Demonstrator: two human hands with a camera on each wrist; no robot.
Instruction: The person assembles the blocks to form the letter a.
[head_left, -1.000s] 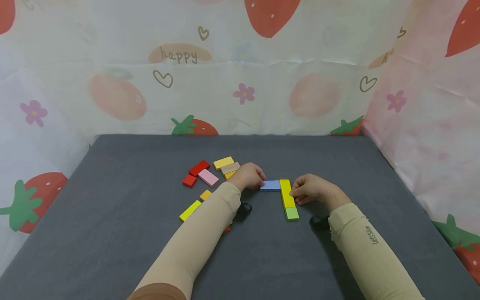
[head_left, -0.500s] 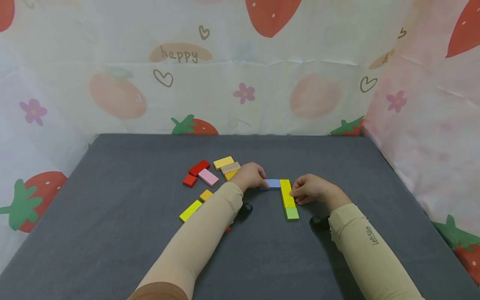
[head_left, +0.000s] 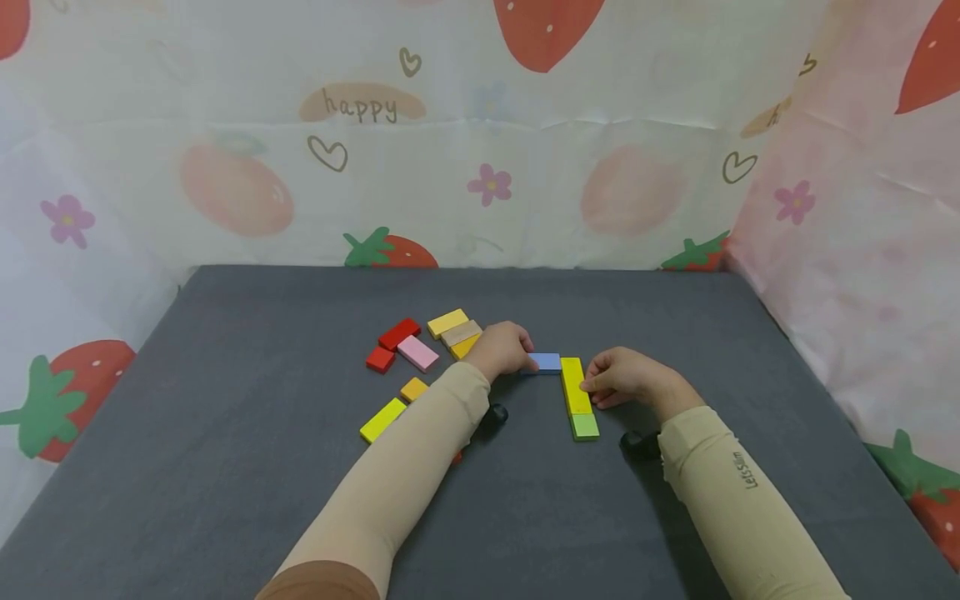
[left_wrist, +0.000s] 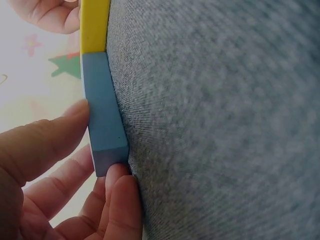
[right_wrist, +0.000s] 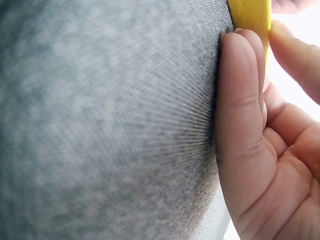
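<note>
In the head view, my left hand (head_left: 504,347) is at the left end of a blue wooden block (head_left: 544,362) lying crosswise on the dark cloth. The left wrist view shows the thumb on the blue block's (left_wrist: 105,110) upper edge and fingertips at its end. Its other end meets a long yellow block (head_left: 575,385), whose near end adjoins a light green block (head_left: 584,427). My right hand (head_left: 626,382) holds the yellow block's right side, thumb on its edge. In the right wrist view, straight fingers (right_wrist: 242,90) lie along the cloth beside the yellow block (right_wrist: 252,15).
Left of my left hand lie red blocks (head_left: 399,333), a pink block (head_left: 417,353), a pale yellow block (head_left: 447,323) and a tan block (head_left: 461,333). Nearer are an orange block (head_left: 413,388) and a lime-yellow block (head_left: 382,420). My left sleeve (head_left: 405,467) partly covers another red piece.
The blue block has slid slightly away from me along the yellow block's far end, with my left thumb shifting onto it. The right hand and yellow block stay nearly in place.
</note>
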